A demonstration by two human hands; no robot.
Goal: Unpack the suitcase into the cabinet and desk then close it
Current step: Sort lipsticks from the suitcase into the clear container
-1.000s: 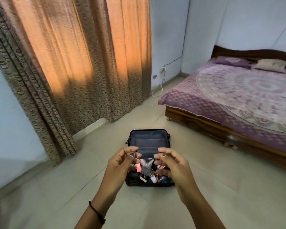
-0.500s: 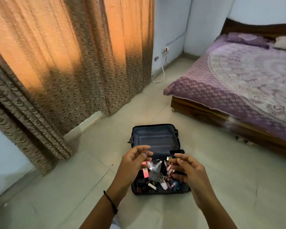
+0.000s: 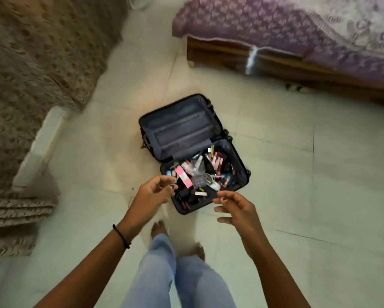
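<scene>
A small dark suitcase [image 3: 182, 127] lies open on the tiled floor, its grey-lined lid flat at the far side. The near half holds several small cosmetics, among them a pink box [image 3: 184, 178], a clear plastic case [image 3: 197, 180] and a white cable. My left hand [image 3: 154, 193] hovers above the suitcase's near left edge, fingers curled and apart, holding nothing. My right hand [image 3: 236, 206] hovers at the near right edge, fingers spread, also holding nothing. Neither the cabinet nor the desk is in view.
A wooden bed [image 3: 275, 61] with a purple patterned cover stands at the back right. Patterned brown curtains [image 3: 42, 74] hang down to the floor on the left. My legs in light blue jeans [image 3: 177, 274] and bare feet stand just before the suitcase.
The view has tilted sharply downward and come closer to the suitcase. My hands have moved apart and lowered toward its near edge. My legs and feet have come into view.
</scene>
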